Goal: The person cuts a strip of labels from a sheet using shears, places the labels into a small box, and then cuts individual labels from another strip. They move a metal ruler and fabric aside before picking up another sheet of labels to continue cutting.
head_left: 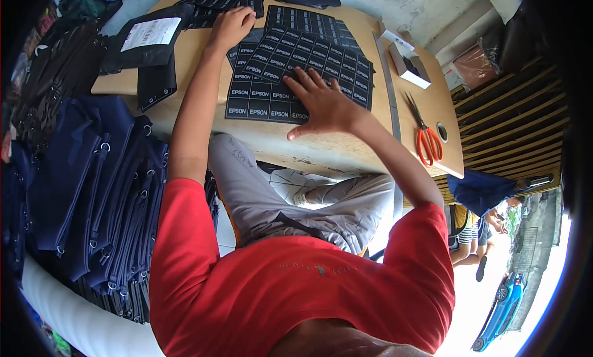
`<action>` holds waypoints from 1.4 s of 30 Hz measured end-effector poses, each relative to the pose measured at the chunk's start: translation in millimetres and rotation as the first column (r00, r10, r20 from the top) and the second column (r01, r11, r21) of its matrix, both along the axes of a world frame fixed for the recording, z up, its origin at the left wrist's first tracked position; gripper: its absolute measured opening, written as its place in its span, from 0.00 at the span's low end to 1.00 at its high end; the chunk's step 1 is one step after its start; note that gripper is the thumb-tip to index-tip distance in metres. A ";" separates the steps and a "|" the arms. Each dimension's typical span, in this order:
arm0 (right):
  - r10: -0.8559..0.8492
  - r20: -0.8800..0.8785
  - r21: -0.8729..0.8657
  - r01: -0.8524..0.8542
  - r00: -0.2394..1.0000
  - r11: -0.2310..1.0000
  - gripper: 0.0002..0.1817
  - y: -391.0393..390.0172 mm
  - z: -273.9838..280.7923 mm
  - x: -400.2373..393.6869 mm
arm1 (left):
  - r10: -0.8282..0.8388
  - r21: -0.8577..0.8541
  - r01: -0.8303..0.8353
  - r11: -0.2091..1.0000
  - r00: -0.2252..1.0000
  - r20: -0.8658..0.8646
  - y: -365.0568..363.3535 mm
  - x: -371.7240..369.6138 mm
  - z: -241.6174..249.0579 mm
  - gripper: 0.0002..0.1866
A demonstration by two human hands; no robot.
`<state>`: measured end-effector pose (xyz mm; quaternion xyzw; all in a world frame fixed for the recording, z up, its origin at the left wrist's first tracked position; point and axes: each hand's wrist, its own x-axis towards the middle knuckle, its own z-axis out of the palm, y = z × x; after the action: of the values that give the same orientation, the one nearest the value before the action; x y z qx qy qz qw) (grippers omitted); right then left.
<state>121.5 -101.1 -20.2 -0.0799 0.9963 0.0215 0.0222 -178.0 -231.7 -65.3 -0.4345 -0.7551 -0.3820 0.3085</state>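
A: On the worktable (188,53), at twelve o'clock, EPSON-printed sheets (309,45): how best handled?

B: Probably flat fingers, light even pressure, so overlapping sheets don't skid; right hand (324,104) at twelve o'clock, fingers spread, released, over the sheets; left hand (233,28) at eleven o'clock, fingers loosely bent, cannot tell whether grasping

A: Appearance?

B: Black, fanned askew, gridded, white lettering (240,92) in each cell

Left hand (233,28) curls loosely; right hand (322,104) splays, palm down.
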 end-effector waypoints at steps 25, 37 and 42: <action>-0.049 -0.643 -0.198 -0.104 0.764 0.975 0.10 141.5 90.7 -57.5 | 0.037 -0.058 -0.032 0.998 0.997 0.072 0.0 -0.3 2.4 0.11; -0.080 -0.684 -0.173 -0.054 0.725 0.984 0.13 138.0 114.8 -34.5 | -0.007 -0.020 0.006 1.000 1.000 -0.025 -0.7 1.5 0.1 0.10; 0.065 -0.787 -0.016 -0.126 0.613 0.992 0.12 141.9 153.1 -22.5 | 0.038 -0.059 -0.034 0.998 0.996 0.078 -1.3 7.6 3.9 0.10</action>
<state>98.9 40.8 132.9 -0.1162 0.9002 0.0207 -0.4191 -170.4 -233.1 -61.4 -0.4139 -0.7852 -0.3713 0.2724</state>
